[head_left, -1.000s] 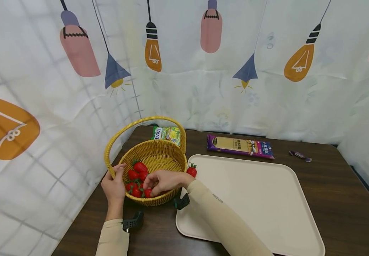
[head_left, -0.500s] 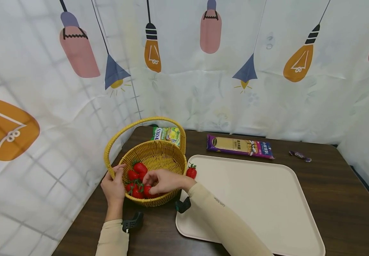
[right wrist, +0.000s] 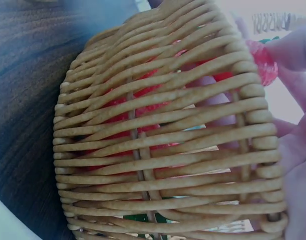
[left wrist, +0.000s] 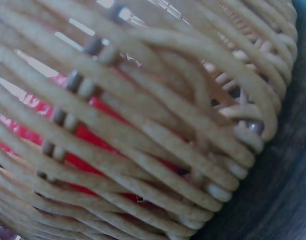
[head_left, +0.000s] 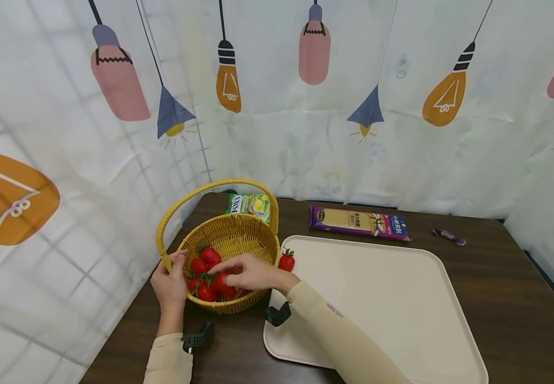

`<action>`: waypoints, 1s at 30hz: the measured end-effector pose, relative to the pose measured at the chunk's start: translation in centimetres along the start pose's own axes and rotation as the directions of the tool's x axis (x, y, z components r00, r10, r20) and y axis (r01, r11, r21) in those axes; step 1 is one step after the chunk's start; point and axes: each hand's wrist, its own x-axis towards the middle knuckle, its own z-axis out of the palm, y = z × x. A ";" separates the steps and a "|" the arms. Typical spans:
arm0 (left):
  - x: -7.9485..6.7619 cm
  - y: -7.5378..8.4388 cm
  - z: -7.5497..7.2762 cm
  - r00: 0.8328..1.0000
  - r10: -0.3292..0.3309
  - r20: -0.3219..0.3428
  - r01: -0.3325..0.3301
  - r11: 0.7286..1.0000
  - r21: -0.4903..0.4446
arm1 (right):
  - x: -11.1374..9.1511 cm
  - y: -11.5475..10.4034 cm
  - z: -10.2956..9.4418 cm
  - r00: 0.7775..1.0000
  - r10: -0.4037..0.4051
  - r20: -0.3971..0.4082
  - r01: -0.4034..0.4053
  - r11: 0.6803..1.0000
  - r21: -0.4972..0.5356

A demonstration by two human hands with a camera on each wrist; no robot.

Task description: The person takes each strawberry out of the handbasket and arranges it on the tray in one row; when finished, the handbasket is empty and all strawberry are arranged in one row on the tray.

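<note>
A yellow wicker basket (head_left: 248, 234) with a tall hoop handle holds several red strawberries (head_left: 210, 255) on its left and near sides. My left hand (head_left: 170, 282) grips the basket's left rim by the foot of the handle. Inside the basket, my right hand (head_left: 258, 276) pinches a strawberry (head_left: 224, 285) between thumb and fingers. In the right wrist view that strawberry (right wrist: 265, 62) shows above the rim beside the thumb. Only the woven wall (left wrist: 157, 135) and red fruit behind it fill the left wrist view; the left fingers are mostly hidden there.
A beige tray (head_left: 363, 298) lies right of the basket, with one strawberry (head_left: 286, 261) at its upper left corner. Behind are a green candy bag (head_left: 250, 205), a purple pasta packet (head_left: 359, 222) and a small wrapped candy (head_left: 449, 236). A printed curtain (head_left: 277, 133) borders the dark table.
My right hand has shifted slightly right, its fingers straighter, and the strawberry it holds now shows more fully. My left hand stays on the basket. The head view has tilted slightly.
</note>
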 end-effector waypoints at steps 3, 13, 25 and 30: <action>0.1 0.0 0.0 1.000 0.005 0.001 -0.005 1.000 -0.001 | -0.3 -0.2 -0.1 1.000 -0.013 -0.029 0.014 1.000 0.018; 1.2 -2.6 -0.2 1.000 -0.022 -0.004 0.022 1.000 -0.006 | -1.4 0.0 -0.1 0.976 0.070 -0.207 -0.046 0.992 0.120; 1.5 -4.1 0.2 0.999 -0.006 -0.031 0.006 1.000 0.000 | -3.1 0.1 -0.4 0.952 0.064 -0.299 -0.018 0.988 0.154; 1.6 -4.0 0.3 1.000 0.001 -0.028 -0.001 1.000 -0.011 | -4.3 0.2 -0.6 0.916 0.106 -0.386 -0.034 0.981 0.189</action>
